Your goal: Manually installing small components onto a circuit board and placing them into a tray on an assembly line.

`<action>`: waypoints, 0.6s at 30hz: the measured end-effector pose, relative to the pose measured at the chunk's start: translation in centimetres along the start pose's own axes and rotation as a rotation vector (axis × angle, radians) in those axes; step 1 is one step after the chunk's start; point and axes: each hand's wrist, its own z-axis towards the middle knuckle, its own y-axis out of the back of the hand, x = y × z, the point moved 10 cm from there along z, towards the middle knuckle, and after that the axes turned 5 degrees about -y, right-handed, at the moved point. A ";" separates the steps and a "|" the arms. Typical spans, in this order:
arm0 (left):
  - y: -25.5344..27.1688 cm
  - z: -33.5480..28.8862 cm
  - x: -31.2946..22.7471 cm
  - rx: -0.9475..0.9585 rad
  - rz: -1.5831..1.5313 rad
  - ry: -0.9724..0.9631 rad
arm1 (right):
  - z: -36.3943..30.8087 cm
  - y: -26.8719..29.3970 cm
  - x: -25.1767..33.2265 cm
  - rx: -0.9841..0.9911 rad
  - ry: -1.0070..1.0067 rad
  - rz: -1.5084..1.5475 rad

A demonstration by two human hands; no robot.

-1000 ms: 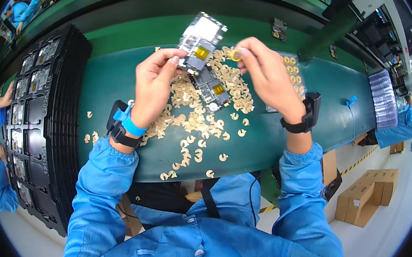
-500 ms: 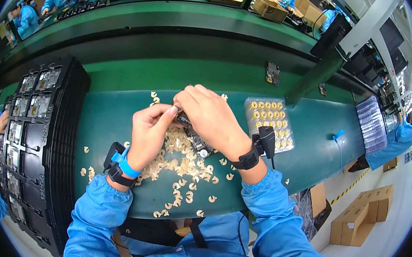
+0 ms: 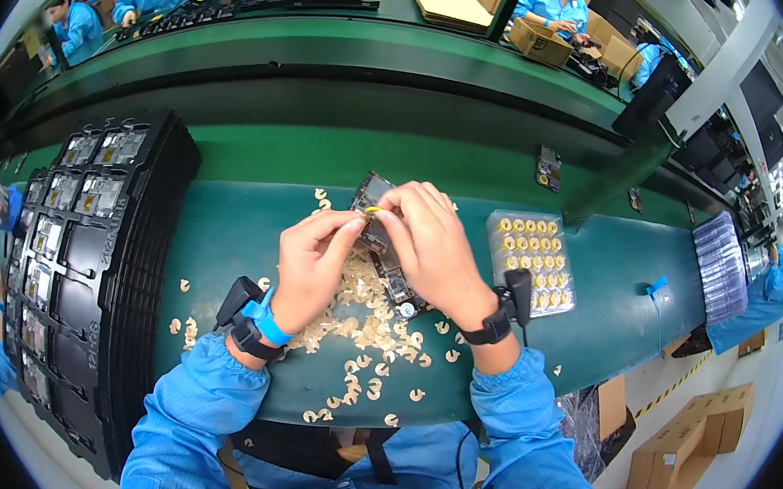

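My left hand (image 3: 313, 260) and my right hand (image 3: 433, 249) meet over the middle of the mat, fingers closed in a pinch. Between their fingertips shows a small curved yellow part (image 3: 372, 210). Right beneath lies a dark circuit board (image 3: 375, 189), its upper end visible and its middle covered by my fingers. Another dark board section (image 3: 401, 293) shows below, beside my right hand; whether the two are joined is hidden. Many cream C-shaped pieces (image 3: 360, 322) lie heaped and scattered under and around my hands.
A clear tray of yellow ring-shaped parts (image 3: 533, 258) lies to the right. Stacked black trays holding boards (image 3: 94, 254) stand at the left. A green post (image 3: 610, 176) rises at the back right, near a loose board (image 3: 549, 168). Co-workers sit beyond the bench.
The whole view has shifted slightly. My fingertips have moved so that the yellow part shows between them, and more of the board's upper end is uncovered.
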 end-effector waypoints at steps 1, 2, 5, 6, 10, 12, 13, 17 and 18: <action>-0.1 0.2 -1.2 -0.004 0.116 -0.106 | -0.2 0.0 0.1 0.025 0.039 -0.064; -0.1 0.2 -1.3 -0.008 0.122 -0.106 | -0.4 -0.2 0.2 0.050 0.077 -0.127; -1.0 -0.2 -2.7 0.058 0.270 -0.213 | -0.8 -0.7 0.7 0.080 0.087 -0.157; -0.9 0.0 -2.6 0.059 0.278 -0.203 | -0.8 -0.7 0.6 0.084 0.083 -0.145; -0.8 0.4 -2.0 0.061 0.189 -0.164 | -0.2 0.0 0.2 0.062 0.121 0.099; -0.3 -0.1 0.4 0.006 -0.111 0.027 | -0.2 0.1 -0.8 0.047 -0.052 0.152; -0.5 -0.1 0.3 -0.007 -0.220 0.104 | -0.2 0.2 -1.3 0.009 -0.064 0.162; -0.4 0.0 0.2 -0.021 -0.285 0.112 | -0.5 0.3 -0.9 -0.025 0.005 0.142; -0.5 -0.1 0.2 -0.021 -0.287 0.114 | -0.4 0.2 -0.9 -0.025 -0.014 0.170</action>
